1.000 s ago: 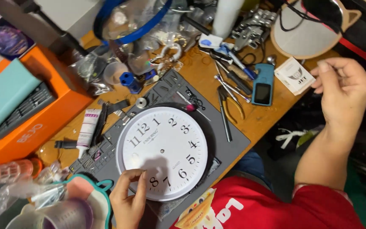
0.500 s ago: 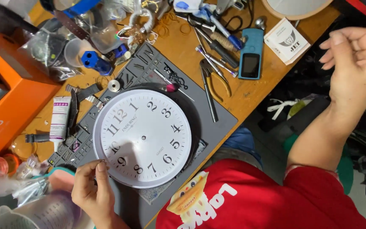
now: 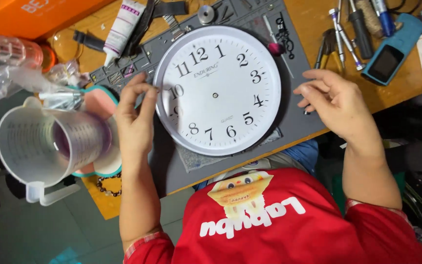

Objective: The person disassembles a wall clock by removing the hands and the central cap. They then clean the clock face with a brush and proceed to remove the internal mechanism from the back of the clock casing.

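A round white clock face [image 3: 218, 90] with black numerals and no hands on it lies flat on a grey work mat [image 3: 296, 115]. My left hand [image 3: 135, 117] rests at the face's left rim, thumb and fingers pinched against the edge. My right hand [image 3: 335, 105] hovers just right of the face over the mat, fingers loosely spread and holding nothing. A small pink-tipped pin tool [image 3: 277, 49] lies by the face's upper right rim.
A clear measuring jug [image 3: 50, 142] lies at the left on a teal-edged pad [image 3: 96, 100]. A white tube [image 3: 123, 27], screwdrivers and pliers [image 3: 340, 34], a blue handheld device [image 3: 391, 49], a bead bracelet [image 3: 108, 185] and an orange box [image 3: 45, 14] crowd the wooden table.
The view has moved closer to the clock face. My right hand has come down from the far right to the face's right side. My left hand has shifted up along the left rim.
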